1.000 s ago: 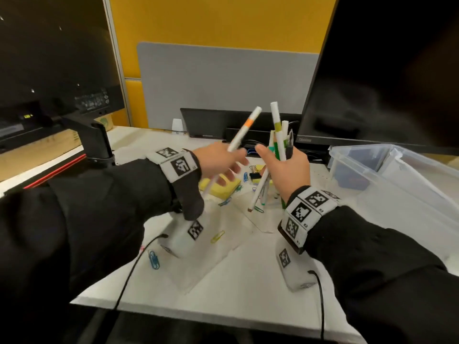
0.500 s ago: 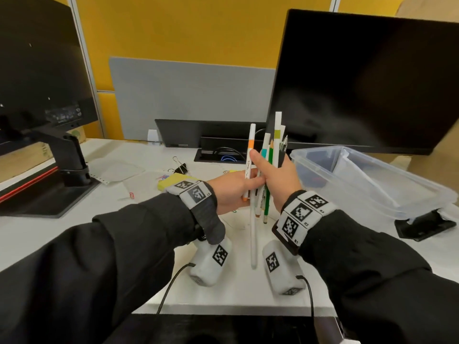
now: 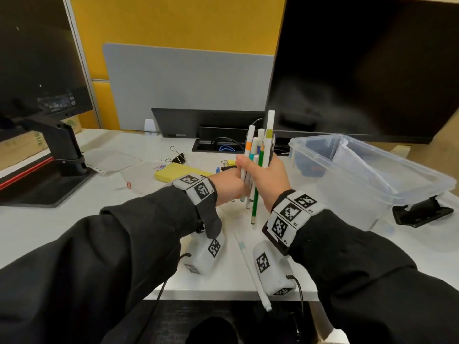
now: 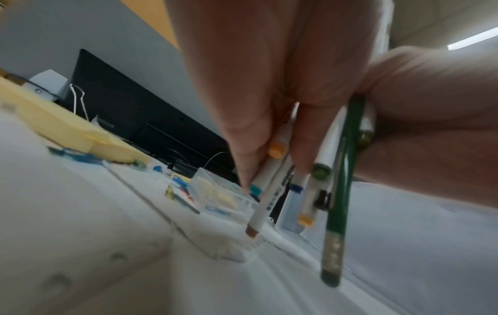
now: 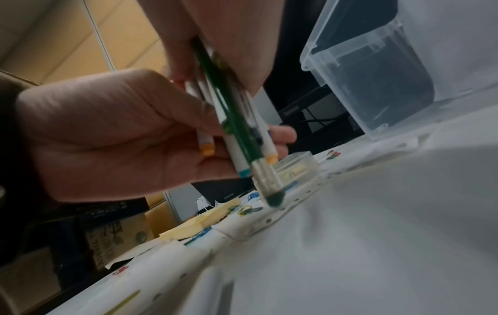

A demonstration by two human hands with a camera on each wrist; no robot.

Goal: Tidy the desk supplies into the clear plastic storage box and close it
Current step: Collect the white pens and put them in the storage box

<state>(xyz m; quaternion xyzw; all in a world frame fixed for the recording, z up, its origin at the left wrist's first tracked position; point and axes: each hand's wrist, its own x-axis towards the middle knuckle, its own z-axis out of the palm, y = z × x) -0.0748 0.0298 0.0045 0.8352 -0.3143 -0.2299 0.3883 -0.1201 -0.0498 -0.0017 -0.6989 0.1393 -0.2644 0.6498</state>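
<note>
A bundle of pens (image 3: 257,160) stands upright above the table (image 3: 124,219), clasped between both hands: the right hand (image 3: 272,181) wraps it from the right, the left hand (image 3: 229,186) curls round it from the left. This looks like gathering the pens before stowing them. The clear box (image 3: 367,180) sits open just to the right; next, carry the bundle over its rim and let go. One white pen (image 3: 252,266) lies loose at the table's near edge.

Clear glossy plastic storage box (image 3: 372,175)
</note>
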